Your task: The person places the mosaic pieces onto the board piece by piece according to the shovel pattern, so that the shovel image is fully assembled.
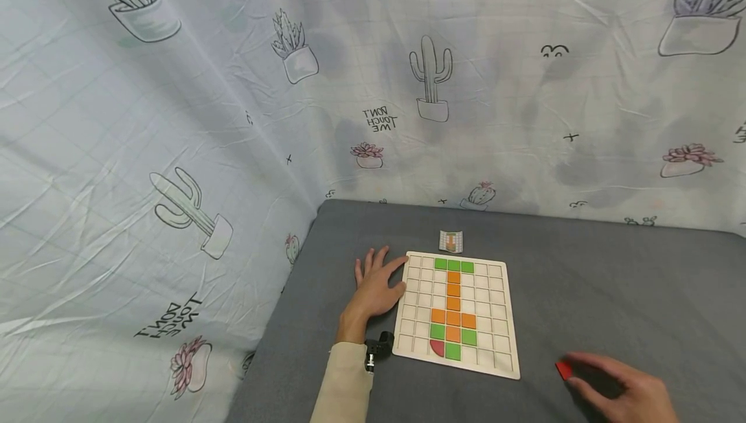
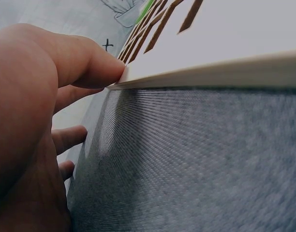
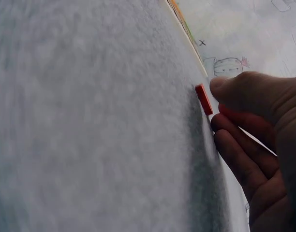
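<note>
A white grid board [image 1: 495,326] lies on the grey table, its squares partly filled with green and orange square tiles and one dark red quarter-round tile [image 1: 436,348] near the bottom. My left hand [image 1: 375,290] rests at the board's left edge, fingers spread; the thumb and index finger touch the rim, also seen in the left wrist view. Off the board's lower right corner, my right hand [image 1: 629,387] pinches a small red tile [image 1: 563,370] between thumb and index finger. In the right wrist view the red tile [image 3: 204,99] shows edge-on just beyond the fingertips.
Behind the board lies a small pattern card [image 1: 451,241] with an orange and green picture. A cactus-print cloth [image 1: 489,151] hangs behind and to the left of the grey table [image 1: 612,280]. A black wrist camera [image 1: 381,343] sits by the board's lower left corner.
</note>
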Motion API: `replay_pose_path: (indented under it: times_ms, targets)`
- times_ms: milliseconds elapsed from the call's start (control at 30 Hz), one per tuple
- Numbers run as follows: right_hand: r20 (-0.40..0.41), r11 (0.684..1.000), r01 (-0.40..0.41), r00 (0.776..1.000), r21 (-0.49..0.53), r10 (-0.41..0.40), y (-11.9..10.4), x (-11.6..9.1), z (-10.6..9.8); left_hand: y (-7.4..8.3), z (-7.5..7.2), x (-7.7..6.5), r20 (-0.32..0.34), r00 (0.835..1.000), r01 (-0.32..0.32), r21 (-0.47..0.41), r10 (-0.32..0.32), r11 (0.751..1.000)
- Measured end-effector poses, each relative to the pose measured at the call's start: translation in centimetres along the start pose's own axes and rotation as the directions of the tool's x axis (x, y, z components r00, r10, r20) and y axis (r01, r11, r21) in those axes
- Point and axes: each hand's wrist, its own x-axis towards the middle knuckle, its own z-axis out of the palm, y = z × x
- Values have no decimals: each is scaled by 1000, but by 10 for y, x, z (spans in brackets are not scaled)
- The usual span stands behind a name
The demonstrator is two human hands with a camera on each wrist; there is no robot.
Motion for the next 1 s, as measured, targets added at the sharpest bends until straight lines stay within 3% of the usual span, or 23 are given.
replay_pose_path:
  times_ms: [233, 733, 1000]
  targets:
    - [23, 1000, 2, 1000, -11, -1, -3, 2, 3, 1, 0, 0, 0, 1000, 4, -1, -4, 1000]
    - [52, 995, 91, 995, -27, -90, -3, 4, 8, 1, -1, -1, 4, 1000, 4, 1, -4, 1000]
    - [68, 997, 65, 996, -34, -63, -8, 5, 8, 0, -1, 0, 5, 1000, 2, -10, -2, 1000]
